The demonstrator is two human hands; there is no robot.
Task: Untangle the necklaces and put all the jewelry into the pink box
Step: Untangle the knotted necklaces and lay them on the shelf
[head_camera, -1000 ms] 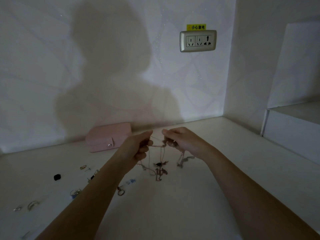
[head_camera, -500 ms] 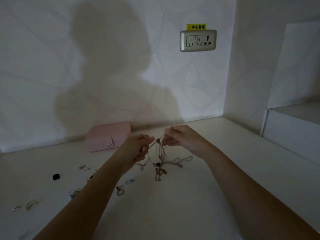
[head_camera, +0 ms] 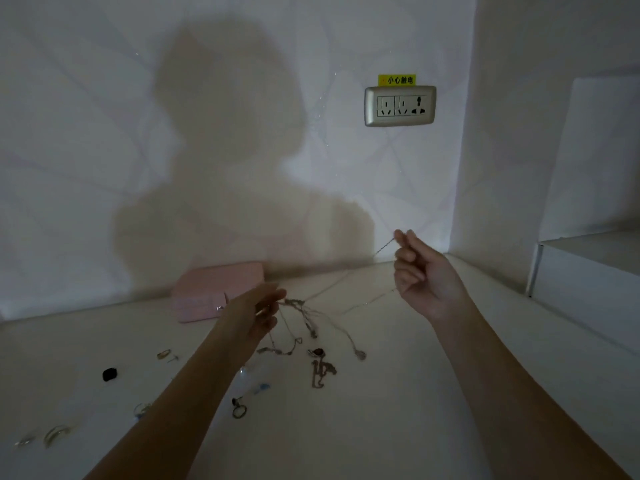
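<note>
yellow sticker (head_camera: 397, 80) reading 小心触电, stuck just above wall socket (head_camera: 400, 106)

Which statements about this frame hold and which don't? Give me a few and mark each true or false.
1. The pink box is shut. True.
2. The right hand pinches a thin chain that runs down to the tangle of necklaces. True.
3. The left hand lies flat and holds nothing. False: it grips the tangle, raised off the table.
4. The rings are already in the box. False: they lie loose on the table, at the left.
</note>
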